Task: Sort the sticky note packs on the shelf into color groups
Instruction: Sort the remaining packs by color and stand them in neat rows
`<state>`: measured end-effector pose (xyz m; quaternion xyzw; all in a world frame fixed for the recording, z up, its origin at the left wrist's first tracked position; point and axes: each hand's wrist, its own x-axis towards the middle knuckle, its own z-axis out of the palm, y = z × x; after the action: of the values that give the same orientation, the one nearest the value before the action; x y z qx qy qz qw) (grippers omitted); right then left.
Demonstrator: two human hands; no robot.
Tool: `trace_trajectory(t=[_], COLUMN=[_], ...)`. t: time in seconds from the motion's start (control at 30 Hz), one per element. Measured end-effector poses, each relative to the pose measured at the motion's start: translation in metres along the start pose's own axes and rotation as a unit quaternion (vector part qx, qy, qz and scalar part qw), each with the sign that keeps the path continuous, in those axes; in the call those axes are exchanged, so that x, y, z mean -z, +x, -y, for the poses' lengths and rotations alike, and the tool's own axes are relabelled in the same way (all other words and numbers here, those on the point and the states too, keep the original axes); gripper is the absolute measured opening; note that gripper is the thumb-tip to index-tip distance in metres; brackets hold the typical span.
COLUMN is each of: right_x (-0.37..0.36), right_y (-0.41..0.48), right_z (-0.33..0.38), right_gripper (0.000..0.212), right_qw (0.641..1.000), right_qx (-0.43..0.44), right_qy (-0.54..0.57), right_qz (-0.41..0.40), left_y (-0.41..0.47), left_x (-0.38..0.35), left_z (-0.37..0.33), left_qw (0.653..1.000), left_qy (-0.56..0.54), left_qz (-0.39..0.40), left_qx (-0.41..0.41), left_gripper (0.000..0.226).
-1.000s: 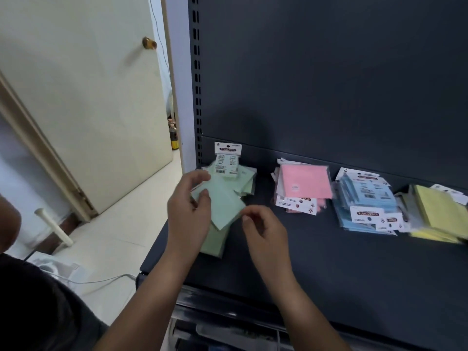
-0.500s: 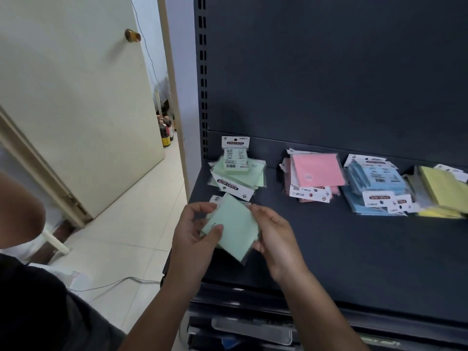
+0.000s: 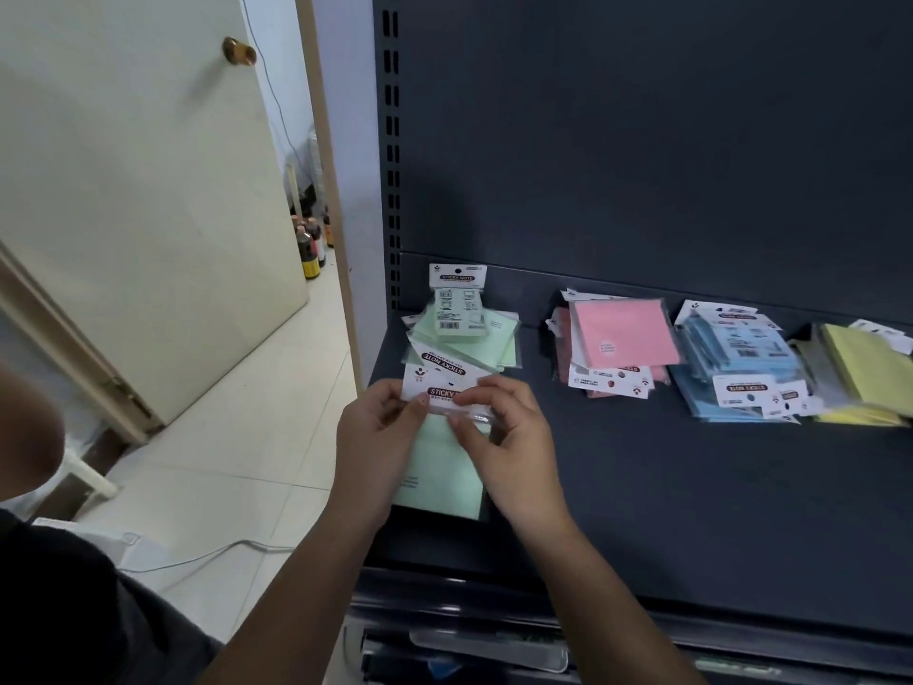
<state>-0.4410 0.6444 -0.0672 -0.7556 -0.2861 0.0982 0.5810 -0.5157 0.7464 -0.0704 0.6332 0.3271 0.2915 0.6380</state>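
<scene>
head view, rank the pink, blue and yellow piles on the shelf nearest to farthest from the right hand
Measured from the right hand, which grips the green pack together with the left hand:
1. pink pile, just right of the hand, toward the back
2. blue pile, further right
3. yellow pile, at the far right edge

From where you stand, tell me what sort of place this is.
Probably a small shop or its stockroom. A dark metal display shelf with a slotted upright holds retail-wrapped sticky note packs with hang-tab headers, like the green pack being held; bottles stand on the floor past the door.
</scene>
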Motion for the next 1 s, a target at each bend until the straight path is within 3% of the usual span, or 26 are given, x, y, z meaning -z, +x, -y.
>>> trace_trajectory(t=[0.13, 0.27, 0.5, 0.67, 0.8, 0.9, 1.0], right_x=[0.001, 0.001, 0.002, 0.007, 0.017, 0.018, 0.013], right_y=[-0.005, -0.007, -0.005, 0.003, 0.028, 0.049, 0.063], right_z=[-0.013, -0.016, -0.017, -0.019, -0.018, -0.012, -0.006], right_gripper=[0.015, 0.013, 0.014, 0.029, 0.031, 0.033, 0.039], right_qw=[0.993, 0.988, 0.986, 0.989, 0.993, 0.995, 0.989], right_qx=[-0.024, -0.013, -0.023, -0.042, -0.045, -0.062, -0.012], right_qy=[-0.113, -0.155, -0.166, -0.141, -0.103, -0.075, -0.15], right_qz=[-0.016, 0.012, 0.004, 0.013, -0.039, -0.035, -0.01], left_y=[0.014, 0.014, 0.02, 0.025, 0.038, 0.056, 0.077], left_x=[-0.005, -0.01, -0.014, -0.015, -0.016, -0.021, -0.03], left_z=[0.006, 0.019, 0.016, 0.016, 0.005, -0.006, -0.014], left_qw=[0.994, 0.959, 0.961, 0.955, 0.947, 0.94, 0.906], left_qy=[0.103, 0.273, 0.259, 0.292, 0.318, 0.334, 0.403], left_qz=[-0.025, -0.05, -0.005, -0.009, -0.014, -0.025, -0.028], left_qx=[-0.032, -0.061, -0.093, -0.048, -0.034, -0.068, -0.126], left_gripper=[0.008, 0.05, 0.042, 0.043, 0.045, 0.047, 0.045])
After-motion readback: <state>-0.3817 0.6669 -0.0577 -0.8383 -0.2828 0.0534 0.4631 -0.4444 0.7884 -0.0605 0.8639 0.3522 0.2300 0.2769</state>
